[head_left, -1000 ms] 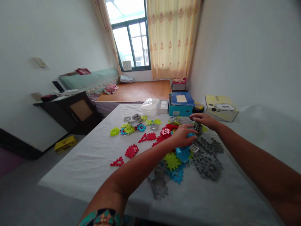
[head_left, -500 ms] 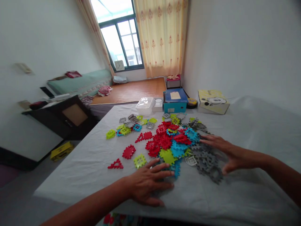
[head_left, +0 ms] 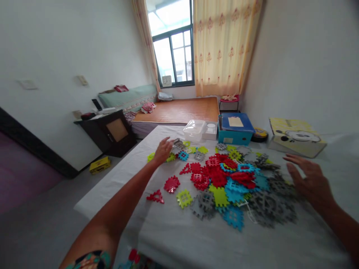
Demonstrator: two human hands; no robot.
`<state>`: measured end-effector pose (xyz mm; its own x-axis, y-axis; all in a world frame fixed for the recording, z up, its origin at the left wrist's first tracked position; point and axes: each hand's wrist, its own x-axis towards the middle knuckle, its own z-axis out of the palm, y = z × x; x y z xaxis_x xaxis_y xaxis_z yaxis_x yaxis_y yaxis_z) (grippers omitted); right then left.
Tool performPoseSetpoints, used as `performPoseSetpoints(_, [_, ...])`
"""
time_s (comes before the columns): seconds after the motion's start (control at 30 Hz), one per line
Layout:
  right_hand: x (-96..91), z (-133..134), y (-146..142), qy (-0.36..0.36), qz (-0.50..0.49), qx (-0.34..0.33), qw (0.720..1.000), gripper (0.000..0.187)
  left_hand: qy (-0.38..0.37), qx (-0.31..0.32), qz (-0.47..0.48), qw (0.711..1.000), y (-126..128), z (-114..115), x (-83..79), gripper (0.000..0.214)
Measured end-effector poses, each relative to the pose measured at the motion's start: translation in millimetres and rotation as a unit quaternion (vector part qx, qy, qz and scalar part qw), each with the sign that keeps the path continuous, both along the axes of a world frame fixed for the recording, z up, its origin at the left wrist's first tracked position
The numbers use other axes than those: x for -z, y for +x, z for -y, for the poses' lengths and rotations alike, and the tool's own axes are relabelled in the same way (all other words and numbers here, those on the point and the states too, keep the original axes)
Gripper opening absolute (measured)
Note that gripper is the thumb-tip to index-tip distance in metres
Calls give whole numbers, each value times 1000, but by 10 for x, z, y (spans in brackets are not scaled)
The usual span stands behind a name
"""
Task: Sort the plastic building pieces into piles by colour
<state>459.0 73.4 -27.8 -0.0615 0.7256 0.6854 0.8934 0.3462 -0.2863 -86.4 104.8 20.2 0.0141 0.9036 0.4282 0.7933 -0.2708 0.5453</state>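
A heap of flat interlocking plastic tiles (head_left: pixel 230 183) in red, blue, green and grey lies on a table under a white cloth (head_left: pixel 196 231). My left hand (head_left: pixel 163 150) reaches far out to a small cluster of green, blue and grey tiles (head_left: pixel 182 151) at the table's far left, fingers loosely spread over them. My right hand (head_left: pixel 311 179) hovers open, fingers apart, just above the grey tiles (head_left: pixel 269 205) at the heap's right side. A lone red triangle tile (head_left: pixel 155 196) and a green square tile (head_left: pixel 184 198) lie nearer the front.
At the table's far edge stand a clear plastic box (head_left: pixel 194 130), a blue box (head_left: pixel 235 129) and a yellow cartoon box (head_left: pixel 297 136). A dark cabinet (head_left: pixel 112 130) stands left of the table, a bed (head_left: pixel 179 110) and window beyond it. A yellow box (head_left: pixel 98 164) lies on the floor.
My left hand left the near edge of the heap and stretched out to the far-left cluster. My right hand lifted off the grey tiles and shifted right. The head turned.
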Motion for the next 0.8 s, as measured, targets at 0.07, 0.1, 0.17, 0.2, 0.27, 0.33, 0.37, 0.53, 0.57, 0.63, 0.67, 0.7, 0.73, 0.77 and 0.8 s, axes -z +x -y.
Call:
performPoseSetpoints(0.07, [138, -64, 162, -35, -18, 48, 998, 41, -29, -44, 20, 998, -470, -311, 40, 41])
performPoseSetpoints(0.1, [194, -85, 232, -56, -28, 66, 996, 41, -40, -55, 27, 997, -646, -423, 67, 38])
performPoseSetpoints(0.17, [277, -114, 342, -94, -52, 98, 989, 40, -63, -65, 38, 995, -851, -584, 132, 35])
performPoseSetpoints(0.2, [308, -125, 384, -111, -65, 112, 985, 39, -73, -63, 44, 994, -882, -652, 169, 34])
performPoseSetpoints(0.27, [361, -146, 441, -146, -92, 131, 976, 37, -93, -45, 56, 993, -830, -789, 243, 34])
performPoseSetpoints(0.33, [410, -175, 474, -170, -106, 135, 971, 36, -108, -12, 66, 992, -677, -928, 304, 37])
performPoseSetpoints(0.37, [432, -192, 482, -178, -106, 135, 969, 35, -115, 6, 69, 991, -580, -987, 328, 39])
performPoseSetpoints(0.53, [474, -247, 470, -211, -93, 139, 963, 37, -136, 121, 75, 980, -27, -977, 384, 51])
performPoseSetpoints(0.57, [468, -247, 458, -214, -91, 136, 963, 38, -138, 157, 74, 975, 92, -915, 390, 54])
performPoseSetpoints(0.63, [442, -235, 426, -215, -85, 125, 965, 40, -142, 215, 72, 963, 340, -773, 403, 59])
performPoseSetpoints(0.67, [426, -227, 407, -214, -83, 116, 966, 41, -146, 230, 73, 959, 467, -705, 409, 60])
performPoseSetpoints(0.7, [409, -218, 386, -212, -82, 108, 968, 41, -152, 238, 75, 956, 596, -646, 411, 61])
performPoseSetpoints(0.73, [392, -209, 366, -210, -82, 100, 969, 40, -158, 240, 81, 954, 726, -596, 409, 62])
performPoseSetpoints(0.77, [377, -200, 347, -207, -81, 93, 970, 40, -164, 240, 89, 953, 855, -556, 398, 63])
performPoseSetpoints(0.8, [364, -193, 332, -203, -82, 89, 972, 39, -168, 240, 98, 951, 987, -522, 377, 63])
